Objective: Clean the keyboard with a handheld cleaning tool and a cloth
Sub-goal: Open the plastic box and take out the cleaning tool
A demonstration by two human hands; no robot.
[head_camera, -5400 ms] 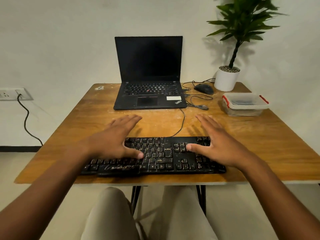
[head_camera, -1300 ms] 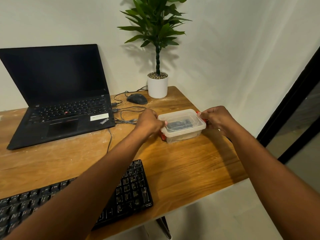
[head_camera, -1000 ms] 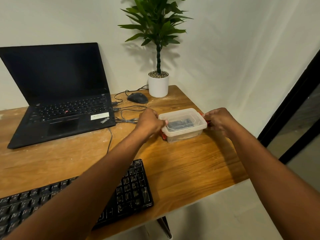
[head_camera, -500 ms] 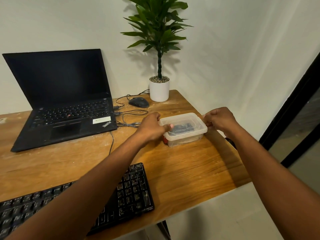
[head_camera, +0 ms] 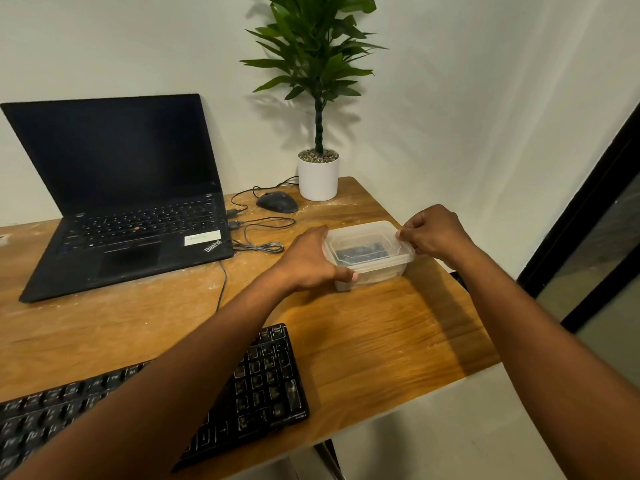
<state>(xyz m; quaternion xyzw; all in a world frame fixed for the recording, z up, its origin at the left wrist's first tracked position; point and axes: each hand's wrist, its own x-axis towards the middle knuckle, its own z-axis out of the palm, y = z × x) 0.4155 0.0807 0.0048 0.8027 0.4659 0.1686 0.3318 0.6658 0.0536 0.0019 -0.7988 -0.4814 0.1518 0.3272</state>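
We are working at the clear plastic box (head_camera: 372,252), which is sitting on the wooden table (head_camera: 363,334) at about two o'clock from the keyboard (head_camera: 263,386). Our left hand (head_camera: 308,261) is clasping the box's left end, thumb curled along the near wall and fingers wrapped behind, so the tub is being pinned to the table while the lid is being worked. Our right hand (head_camera: 433,233) is pinching the lid's (head_camera: 367,237) right edge between curled fingers and thumb, at three o'clock on the box, and we judge it is prying that edge upward; the lid is still sitting on the tub. Whether any clips are undone we cannot tell, since both hands are covering the ends.

Something dark is showing through the lid, and we take it to be the cleaning tool or the cloth, though the plastic is blurring it too much to say which. That is presumably why we are opening the box before touching the keys.

The keyboard, the thing we are meant to clean, is lying at the table's near edge at seven o'clock from the box, partly crossed by our left forearm and well apart from both hands. No cleaning is under way yet.

Farther back, a black laptop (head_camera: 131,202) is standing open at ten o'clock, a mouse (head_camera: 277,201) and its looped cable (head_camera: 263,237) are lying at eleven, and a potted plant (head_camera: 318,174) is standing at twelve, all clear of where the lid is likely to swing.
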